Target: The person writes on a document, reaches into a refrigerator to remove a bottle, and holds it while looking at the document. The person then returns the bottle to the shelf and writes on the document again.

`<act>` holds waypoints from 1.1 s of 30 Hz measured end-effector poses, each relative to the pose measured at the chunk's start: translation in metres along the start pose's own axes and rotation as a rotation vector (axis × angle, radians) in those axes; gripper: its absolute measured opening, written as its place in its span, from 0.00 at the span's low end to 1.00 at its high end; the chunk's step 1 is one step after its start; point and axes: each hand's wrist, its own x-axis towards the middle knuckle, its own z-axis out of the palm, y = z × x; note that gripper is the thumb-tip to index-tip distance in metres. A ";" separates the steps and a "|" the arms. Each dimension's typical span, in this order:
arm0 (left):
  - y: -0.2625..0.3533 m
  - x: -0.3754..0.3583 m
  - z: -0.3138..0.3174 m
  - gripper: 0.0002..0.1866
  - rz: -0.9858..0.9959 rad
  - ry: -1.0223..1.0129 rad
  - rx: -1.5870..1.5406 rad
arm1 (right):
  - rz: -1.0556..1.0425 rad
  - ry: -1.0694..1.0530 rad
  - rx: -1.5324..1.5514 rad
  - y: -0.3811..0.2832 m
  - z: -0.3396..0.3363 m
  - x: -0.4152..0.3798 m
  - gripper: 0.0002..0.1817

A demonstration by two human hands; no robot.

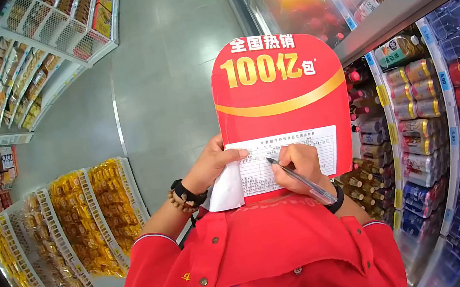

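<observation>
The person is standing in a shop aisle and writing on a printed form (287,159) that is lying against a red promotional board (278,88) held up in front of the chest. The left hand (212,163) is pinching the form's left edge against the board, thumb lying over the paper, where a white corner is curling loose. The right hand (297,166) is closed around a pen (302,180), its tip touching the form near the middle of the upper rows. The form's boxes are too small to read, so how many are filled cannot be told; the tip's place suggests most of the lower rows are still waiting. Yellow snack packs (86,220) are filling the shelves at left, and canned drinks (421,118) are lining the cooler at right.
</observation>
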 end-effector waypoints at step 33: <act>-0.002 -0.008 0.001 0.19 -0.006 0.053 -0.009 | 0.048 -0.084 0.077 0.003 0.002 -0.001 0.14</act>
